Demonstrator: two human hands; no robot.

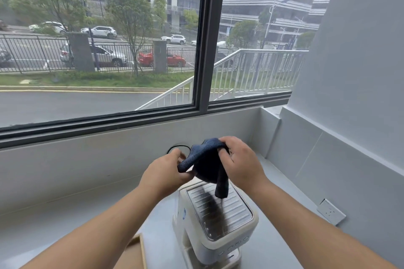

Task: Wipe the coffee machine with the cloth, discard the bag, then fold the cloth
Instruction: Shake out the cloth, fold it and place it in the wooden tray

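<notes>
Cloth (207,164), dark blue and bunched at frame centre above the coffee machine (215,218), is pinched shut between left hand (166,172) and right hand (242,164), so a slack grip could drop its dangling tail onto the ribbed top.

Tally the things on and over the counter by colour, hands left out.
Dark blue: 1, the cloth
Cream-white: 1, the coffee machine
Tan: 1, the wooden board at the bottom edge
Black: 1, the cable behind the hands
Total: 4
</notes>
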